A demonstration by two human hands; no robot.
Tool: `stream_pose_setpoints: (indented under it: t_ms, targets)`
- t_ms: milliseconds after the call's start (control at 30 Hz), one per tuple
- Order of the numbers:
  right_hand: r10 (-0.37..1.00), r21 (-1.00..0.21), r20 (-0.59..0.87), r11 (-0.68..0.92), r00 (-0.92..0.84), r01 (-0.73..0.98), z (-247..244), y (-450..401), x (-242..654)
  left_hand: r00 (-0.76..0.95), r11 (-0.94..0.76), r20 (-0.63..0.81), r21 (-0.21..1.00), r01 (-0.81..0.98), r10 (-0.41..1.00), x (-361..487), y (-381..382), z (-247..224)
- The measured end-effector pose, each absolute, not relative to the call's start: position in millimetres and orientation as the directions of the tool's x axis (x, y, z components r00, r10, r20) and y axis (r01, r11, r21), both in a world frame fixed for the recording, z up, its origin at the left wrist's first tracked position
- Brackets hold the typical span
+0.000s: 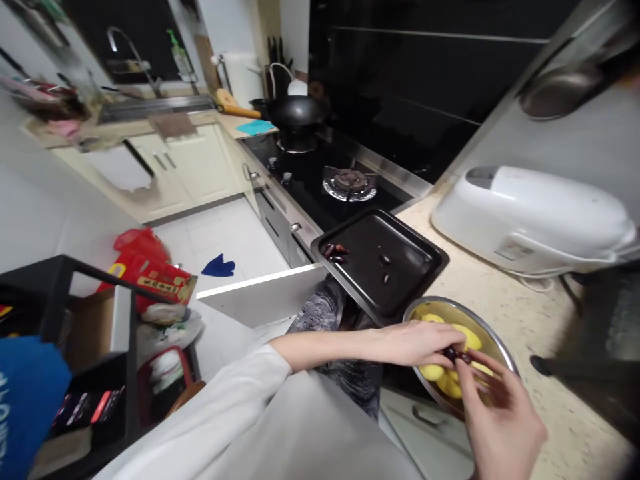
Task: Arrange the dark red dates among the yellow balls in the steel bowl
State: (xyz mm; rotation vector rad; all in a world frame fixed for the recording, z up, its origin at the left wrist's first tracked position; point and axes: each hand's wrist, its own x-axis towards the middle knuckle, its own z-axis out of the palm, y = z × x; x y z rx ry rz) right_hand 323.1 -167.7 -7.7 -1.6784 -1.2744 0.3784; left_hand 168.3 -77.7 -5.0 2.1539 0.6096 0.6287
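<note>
Over a steel bowl [506, 351] of smooth yellow lumps [467, 338], my two hands meet around small, dark red, glossy pieces that look like dates [456, 354]. My left hand [420, 341] reaches in from the left and pinches one date between thumb and fingers. From the lower right, my right hand [505, 407] has its thumb and fingertips closed on a date at the same spot. Exactly how many dates are there is hard to tell. Beyond the bowl, a black baking tray [405, 250] holds several more dates, some clustered in its left corner.
The tray overhangs the counter edge, close to a gas burner [350, 181]. A wok [297, 112] stands on the far burner. On the right is a white appliance [555, 217]. Below the tray an open drawer or door panel [265, 293] juts out. A black shelf [65, 280] is at left.
</note>
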Motion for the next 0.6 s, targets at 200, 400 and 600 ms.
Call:
stream_pose_setpoints:
  t_ms: [200,400,600]
  targets:
    - [0.822,-0.907,0.289,0.072,0.490,0.414,-1.4,-161.2,306.2,0.694,-0.471,0.307,0.881,0.053,0.651,158.7,-73.9,-6.6]
    - [0.858,-0.938,0.268,0.128,0.437,0.323,11.9,-158.9,277.4,0.598,-0.450,0.332,0.892,0.054,0.730,135.1,-70.8,4.9]
    - [0.934,-0.911,0.235,0.114,0.270,0.397,4.8,-158.2,273.0,0.453,-0.512,0.359,0.813,0.277,0.816,94.9,-45.6,4.4]
